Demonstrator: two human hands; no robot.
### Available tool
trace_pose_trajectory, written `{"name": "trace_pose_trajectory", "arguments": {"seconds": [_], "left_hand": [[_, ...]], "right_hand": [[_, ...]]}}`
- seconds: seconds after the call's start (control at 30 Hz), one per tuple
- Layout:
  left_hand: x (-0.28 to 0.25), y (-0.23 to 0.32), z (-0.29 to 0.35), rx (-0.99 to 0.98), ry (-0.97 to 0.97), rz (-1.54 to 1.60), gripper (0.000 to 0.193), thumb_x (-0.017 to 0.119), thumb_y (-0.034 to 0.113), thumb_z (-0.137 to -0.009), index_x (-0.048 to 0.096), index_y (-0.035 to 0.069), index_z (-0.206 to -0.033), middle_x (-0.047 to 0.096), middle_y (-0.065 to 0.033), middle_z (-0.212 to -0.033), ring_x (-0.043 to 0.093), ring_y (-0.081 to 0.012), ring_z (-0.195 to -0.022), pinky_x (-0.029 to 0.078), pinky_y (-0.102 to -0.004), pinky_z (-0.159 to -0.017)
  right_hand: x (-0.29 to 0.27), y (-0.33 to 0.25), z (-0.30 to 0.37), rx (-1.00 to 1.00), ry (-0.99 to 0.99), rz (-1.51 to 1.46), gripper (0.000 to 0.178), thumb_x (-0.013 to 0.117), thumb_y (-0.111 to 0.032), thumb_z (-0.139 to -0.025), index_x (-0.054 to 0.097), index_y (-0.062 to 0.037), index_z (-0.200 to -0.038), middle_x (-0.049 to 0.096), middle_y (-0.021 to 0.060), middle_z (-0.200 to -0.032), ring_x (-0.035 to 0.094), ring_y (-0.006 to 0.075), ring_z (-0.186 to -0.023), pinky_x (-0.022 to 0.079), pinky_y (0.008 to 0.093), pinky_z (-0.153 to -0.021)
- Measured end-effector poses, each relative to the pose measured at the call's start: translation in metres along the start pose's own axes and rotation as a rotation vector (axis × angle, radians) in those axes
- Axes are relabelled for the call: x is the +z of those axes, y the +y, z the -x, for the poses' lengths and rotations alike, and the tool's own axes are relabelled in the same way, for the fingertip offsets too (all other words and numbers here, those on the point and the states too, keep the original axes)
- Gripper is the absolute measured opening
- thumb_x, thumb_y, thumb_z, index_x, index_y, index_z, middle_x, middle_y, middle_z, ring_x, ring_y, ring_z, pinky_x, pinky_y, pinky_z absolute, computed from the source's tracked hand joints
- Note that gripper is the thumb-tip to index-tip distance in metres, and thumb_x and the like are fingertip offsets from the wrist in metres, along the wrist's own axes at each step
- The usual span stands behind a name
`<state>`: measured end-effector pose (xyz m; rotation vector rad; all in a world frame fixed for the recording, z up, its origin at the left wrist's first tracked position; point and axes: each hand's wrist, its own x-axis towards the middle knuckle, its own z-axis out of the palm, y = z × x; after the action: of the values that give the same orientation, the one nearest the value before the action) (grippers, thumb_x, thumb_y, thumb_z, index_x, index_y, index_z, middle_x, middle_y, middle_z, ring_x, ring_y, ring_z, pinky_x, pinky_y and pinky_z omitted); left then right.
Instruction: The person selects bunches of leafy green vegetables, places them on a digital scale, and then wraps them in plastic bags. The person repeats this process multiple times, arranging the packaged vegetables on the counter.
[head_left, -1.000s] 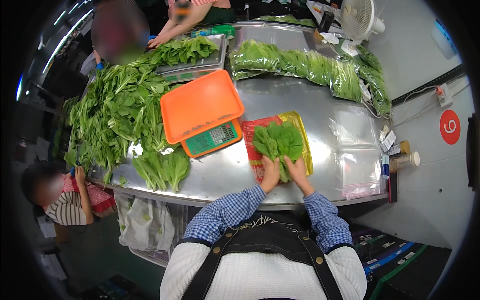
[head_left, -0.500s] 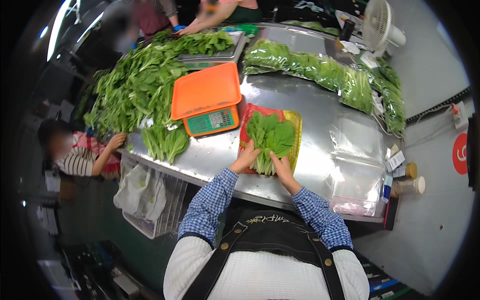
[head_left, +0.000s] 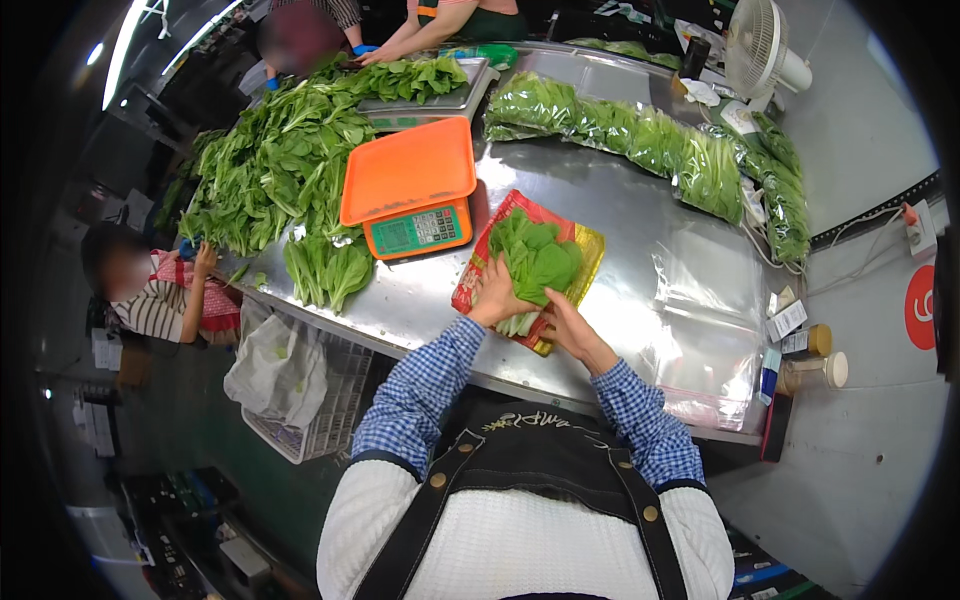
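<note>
A bunch of leafy greens (head_left: 543, 258) lies on a flat red and yellow printed plastic sheet (head_left: 587, 262) near the front of the metal table, leaves pointing away from me. My left hand (head_left: 497, 297) wraps the bunch's left side, thumb across the stems. Against the right side of the pale stems rests my right hand (head_left: 571, 328), fingers curled, some of them hidden. Just left and beyond is an orange digital scale (head_left: 410, 180) with a bare pan. A smaller bunch of greens (head_left: 328, 270) sits left of the scale.
A large heap of loose greens (head_left: 270, 165) covers the table's left. Bagged greens (head_left: 630, 135) line the back right. Clear plastic bags (head_left: 712, 345) are stacked at right. Behind stands a fan (head_left: 757, 55). Co-workers are at the far side and left; a basket (head_left: 300, 425) hangs below.
The red and yellow sheet has turned askew, its near end swinging right. My left hand has shifted up over the stems. The bunch stays between both hands.
</note>
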<state>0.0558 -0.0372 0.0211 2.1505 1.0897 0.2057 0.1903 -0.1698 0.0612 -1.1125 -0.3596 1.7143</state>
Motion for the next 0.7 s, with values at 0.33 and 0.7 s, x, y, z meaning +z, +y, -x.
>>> {"name": "trace_pose_trajectory", "arguments": {"seconds": [0.33, 0.7], "left_hand": [[-0.001, 0.031, 0.011, -0.131, 0.031, -0.204, 0.136, 0.086, 0.052, -0.047, 0.005, -0.001, -0.143, 0.011, -0.0327, -0.145, 0.015, -0.0483, -0.135, 0.022, -0.0648, -0.102], [-0.01, 0.017, -0.004, -0.117, -0.043, -0.157, 0.13, 0.086, 0.046, -0.051, 0.007, -0.003, -0.141, 0.024, -0.0287, -0.141, 0.026, -0.0437, -0.131, 0.028, -0.0568, -0.104]], "right_hand": [[-0.026, 0.005, -0.008, -0.11, 0.002, 0.318, 0.062, 0.056, -0.043, -0.089, 0.038, -0.005, -0.134, 0.044, 0.0114, -0.131, 0.044, 0.0235, -0.12, 0.04, 0.0448, -0.096], [-0.102, 0.005, -0.033, -1.137, 0.232, 1.799, 0.022, 0.055, -0.01, -0.076, 0.061, -0.0053, -0.096, 0.057, 0.0087, -0.099, 0.053, 0.0242, -0.101, 0.034, 0.0478, -0.101]]}}
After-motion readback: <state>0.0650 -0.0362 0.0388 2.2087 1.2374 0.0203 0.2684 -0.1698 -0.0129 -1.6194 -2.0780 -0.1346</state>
